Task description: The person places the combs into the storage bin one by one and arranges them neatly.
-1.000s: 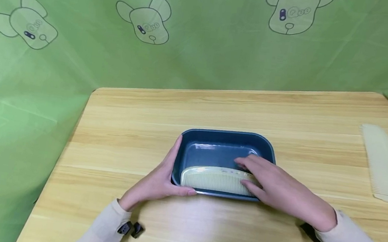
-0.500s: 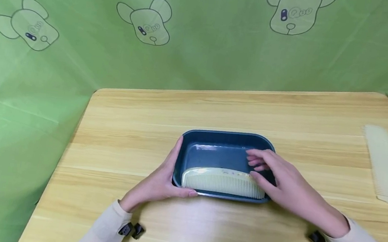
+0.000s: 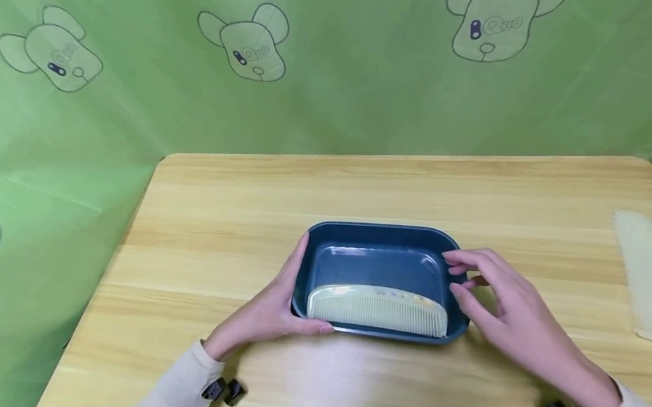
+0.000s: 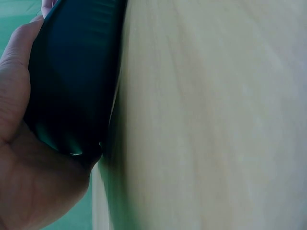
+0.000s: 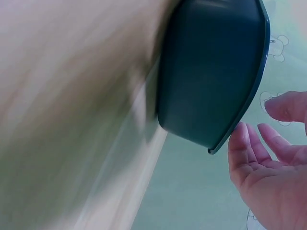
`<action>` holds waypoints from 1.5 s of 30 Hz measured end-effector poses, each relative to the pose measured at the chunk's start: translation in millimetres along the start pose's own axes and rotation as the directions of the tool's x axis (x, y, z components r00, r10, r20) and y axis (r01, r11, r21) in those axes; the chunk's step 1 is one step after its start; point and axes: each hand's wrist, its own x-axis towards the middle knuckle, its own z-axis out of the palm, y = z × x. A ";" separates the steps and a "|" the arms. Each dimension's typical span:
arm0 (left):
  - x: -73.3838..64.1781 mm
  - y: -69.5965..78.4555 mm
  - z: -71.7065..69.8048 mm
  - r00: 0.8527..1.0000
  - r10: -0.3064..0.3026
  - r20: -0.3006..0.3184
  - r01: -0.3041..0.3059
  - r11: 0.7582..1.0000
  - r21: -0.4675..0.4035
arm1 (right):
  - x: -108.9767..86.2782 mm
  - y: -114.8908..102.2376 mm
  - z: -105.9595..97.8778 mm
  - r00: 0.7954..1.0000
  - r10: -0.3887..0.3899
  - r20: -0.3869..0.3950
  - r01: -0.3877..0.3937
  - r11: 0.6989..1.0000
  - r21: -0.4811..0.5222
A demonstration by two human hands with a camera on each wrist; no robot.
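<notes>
Head view: left hand [image 3: 271, 305] grips the blue tray [image 3: 367, 263] at its near-left corner; cream comb [image 3: 378, 309] inside, along the near wall; right hand [image 3: 511, 308] at the right end, fingers loosely bent, holding nothing. Left wrist: thumb along the tray. Right wrist: fingertips by the rim, contact unclear.
</notes>
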 end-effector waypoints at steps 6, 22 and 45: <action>-1.4 -1.4 2.0 1.000 -0.011 -0.004 0.011 1.000 0.009 | -9.4 4.6 -8.6 1.000 0.027 -0.006 -0.027 1.000 -0.010; -1.5 -0.7 -0.3 1.000 -0.017 -0.004 0.017 1.000 0.021 | -27.6 38.5 -44.8 0.977 0.161 -0.139 -0.164 0.986 -0.006; -0.8 -1.0 1.5 1.000 -0.007 -0.004 0.007 1.000 0.004 | -66.8 85.6 -84.6 0.848 0.500 -0.176 -0.515 0.856 -0.047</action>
